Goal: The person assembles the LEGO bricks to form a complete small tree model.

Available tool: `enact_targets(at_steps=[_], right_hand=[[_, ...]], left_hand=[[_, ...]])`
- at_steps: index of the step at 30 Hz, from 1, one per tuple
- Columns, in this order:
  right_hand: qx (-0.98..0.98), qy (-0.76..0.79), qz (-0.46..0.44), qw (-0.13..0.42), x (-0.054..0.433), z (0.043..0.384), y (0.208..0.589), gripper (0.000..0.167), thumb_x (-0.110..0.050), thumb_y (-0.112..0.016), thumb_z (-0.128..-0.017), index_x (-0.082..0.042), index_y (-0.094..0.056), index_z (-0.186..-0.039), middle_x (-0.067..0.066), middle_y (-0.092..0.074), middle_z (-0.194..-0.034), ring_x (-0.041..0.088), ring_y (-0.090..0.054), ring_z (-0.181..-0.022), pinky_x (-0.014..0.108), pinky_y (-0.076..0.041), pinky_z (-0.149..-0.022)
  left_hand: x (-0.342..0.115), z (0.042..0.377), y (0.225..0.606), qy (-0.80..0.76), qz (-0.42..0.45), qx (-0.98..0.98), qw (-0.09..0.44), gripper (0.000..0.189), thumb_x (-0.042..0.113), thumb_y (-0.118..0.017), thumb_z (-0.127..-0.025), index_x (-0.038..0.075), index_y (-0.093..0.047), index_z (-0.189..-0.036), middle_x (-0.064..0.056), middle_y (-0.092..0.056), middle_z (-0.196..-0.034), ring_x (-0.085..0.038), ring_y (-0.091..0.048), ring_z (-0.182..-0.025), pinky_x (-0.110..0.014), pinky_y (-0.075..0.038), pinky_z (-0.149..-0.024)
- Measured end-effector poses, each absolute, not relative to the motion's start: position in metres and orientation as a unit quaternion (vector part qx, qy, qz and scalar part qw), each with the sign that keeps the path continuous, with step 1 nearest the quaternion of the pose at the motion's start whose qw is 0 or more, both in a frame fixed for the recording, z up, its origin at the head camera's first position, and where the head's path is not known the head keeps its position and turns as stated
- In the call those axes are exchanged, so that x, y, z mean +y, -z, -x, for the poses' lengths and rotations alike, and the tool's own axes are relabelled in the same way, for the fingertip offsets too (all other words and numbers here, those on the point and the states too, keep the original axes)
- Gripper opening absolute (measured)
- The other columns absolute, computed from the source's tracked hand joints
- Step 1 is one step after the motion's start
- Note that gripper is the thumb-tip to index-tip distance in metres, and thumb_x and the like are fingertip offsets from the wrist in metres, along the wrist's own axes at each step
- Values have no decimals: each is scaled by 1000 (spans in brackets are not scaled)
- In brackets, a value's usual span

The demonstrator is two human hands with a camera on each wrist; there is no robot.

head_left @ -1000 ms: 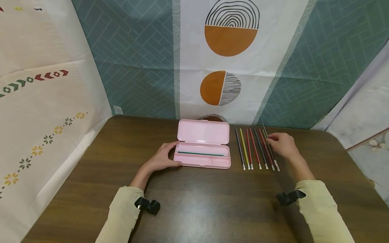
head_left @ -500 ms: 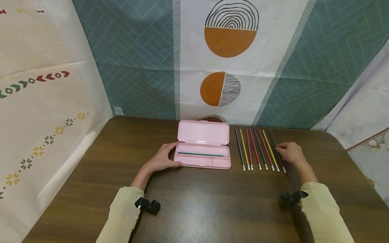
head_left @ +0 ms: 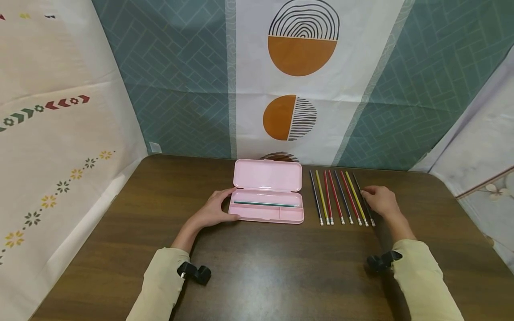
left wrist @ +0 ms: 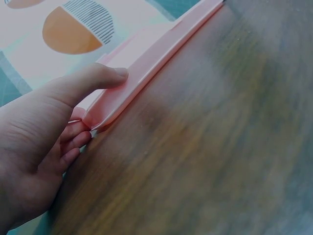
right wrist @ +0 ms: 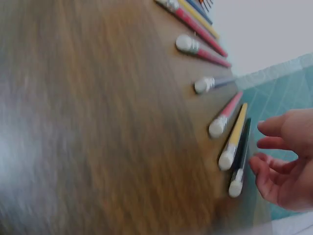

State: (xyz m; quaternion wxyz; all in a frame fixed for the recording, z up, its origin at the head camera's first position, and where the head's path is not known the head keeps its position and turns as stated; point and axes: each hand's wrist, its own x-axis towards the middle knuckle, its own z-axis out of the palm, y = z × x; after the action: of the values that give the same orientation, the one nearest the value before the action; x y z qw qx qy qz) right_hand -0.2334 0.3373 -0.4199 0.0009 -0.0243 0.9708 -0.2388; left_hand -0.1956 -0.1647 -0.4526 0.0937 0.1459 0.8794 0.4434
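A pink pencil case (head_left: 267,174) lies with its lid raised back, and a green pencil (head_left: 266,204) rests in its long compartment. My left hand (head_left: 213,208) grips the case's left end, thumb on the front rim (left wrist: 117,83) and fingers round the end. To the right, several pencils lie side by side, eraser ends toward me. At the row's right end is a black pencil (head_left: 368,211), beside a yellow pencil (head_left: 356,199). My right hand (head_left: 380,201) has its fingertips at the black pencil; in the right wrist view the loosely bent fingers (right wrist: 264,171) are just beside it.
The brown wooden table (head_left: 281,272) extends in front of the case and pencils. A patterned cloth (head_left: 289,89) hangs behind the table's far edge. Pale cloths hang at the left and right sides.
The right hand moved right with a dark pencil, laid at the row's right end, uncovering the yellow one. Since then the black pencil has shifted slightly left. The left hand stays put.
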Motion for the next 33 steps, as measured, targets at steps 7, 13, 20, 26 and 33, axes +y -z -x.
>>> enact_targets(at_steps=[7,13,20,26,33], right_hand=[[968,246,34,-45,310,236,405,42,-11,-56,-106,22,-58,-131,42,-64,-122,58,-61,-109,68,-46,-97],[960,255,107,-44,274,233,395,38,-8,-58,-105,21,-61,-131,39,-67,-114,53,-64,-100,65,-49,-90],[941,266,202,-51,221,226,394,28,-2,-65,-102,14,-71,-124,31,-72,-110,43,-69,-96,57,-55,-83],[926,292,240,-5,182,224,394,25,0,-69,-100,10,-74,-122,26,-75,-116,34,-70,-93,47,-59,-81],[909,315,260,81,148,226,400,27,-10,-69,-103,5,-75,-125,22,-76,-120,29,-69,-97,44,-58,-90]], left_hand=[[-164,195,452,-444,-145,879,94,97,26,-86,-83,-4,-38,-161,-29,-44,-157,-44,-35,-141,-66,-35,-114],[-164,194,451,-446,-146,878,92,96,25,-86,-82,-5,-39,-160,-29,-44,-156,-45,-36,-140,-65,-35,-114],[-166,195,452,-446,-150,878,86,95,24,-87,-82,-5,-40,-160,-30,-45,-155,-45,-37,-139,-66,-35,-113],[-167,194,455,-444,-154,879,81,95,24,-87,-82,-5,-41,-159,-30,-47,-154,-45,-37,-140,-66,-34,-114],[-165,195,454,-448,-152,877,84,96,25,-87,-82,-5,-39,-160,-29,-46,-155,-44,-37,-139,-66,-35,-113]])
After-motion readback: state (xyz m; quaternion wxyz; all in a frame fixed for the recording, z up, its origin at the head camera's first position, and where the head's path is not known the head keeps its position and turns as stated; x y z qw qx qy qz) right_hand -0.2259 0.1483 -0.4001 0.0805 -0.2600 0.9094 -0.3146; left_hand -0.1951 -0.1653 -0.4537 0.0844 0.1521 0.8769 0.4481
